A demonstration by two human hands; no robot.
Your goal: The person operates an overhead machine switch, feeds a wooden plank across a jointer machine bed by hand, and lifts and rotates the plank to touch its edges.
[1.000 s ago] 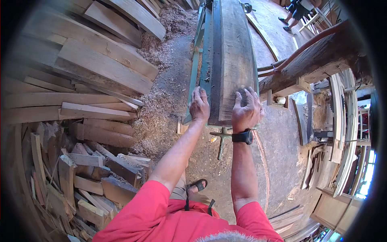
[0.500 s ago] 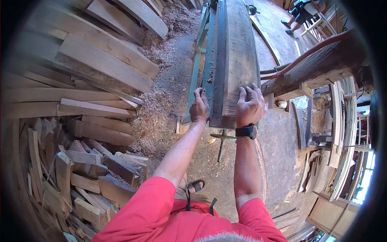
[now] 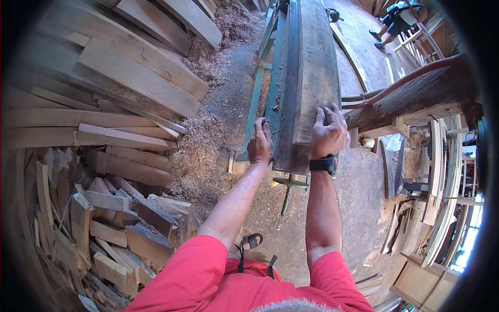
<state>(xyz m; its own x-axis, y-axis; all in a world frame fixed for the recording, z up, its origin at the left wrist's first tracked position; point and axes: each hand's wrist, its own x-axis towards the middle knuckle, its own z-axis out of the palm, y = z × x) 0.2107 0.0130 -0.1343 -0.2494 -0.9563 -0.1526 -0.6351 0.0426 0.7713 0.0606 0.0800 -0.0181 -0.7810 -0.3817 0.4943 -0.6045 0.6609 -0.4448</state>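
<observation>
Plank (image 3: 318, 67) slid forward, beam (image 3: 416, 92) right, boards (image 3: 138, 78) left

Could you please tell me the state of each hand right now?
Left hand: fingers curled beside the machine bed; whether it grips anything cannot be told.
Right hand: open, fingers at the near right edge of the board.

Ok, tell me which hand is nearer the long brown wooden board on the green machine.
Right. The right hand touches the board near its closer end; the left hand is apart from it, to its left, by the green machine.
</observation>
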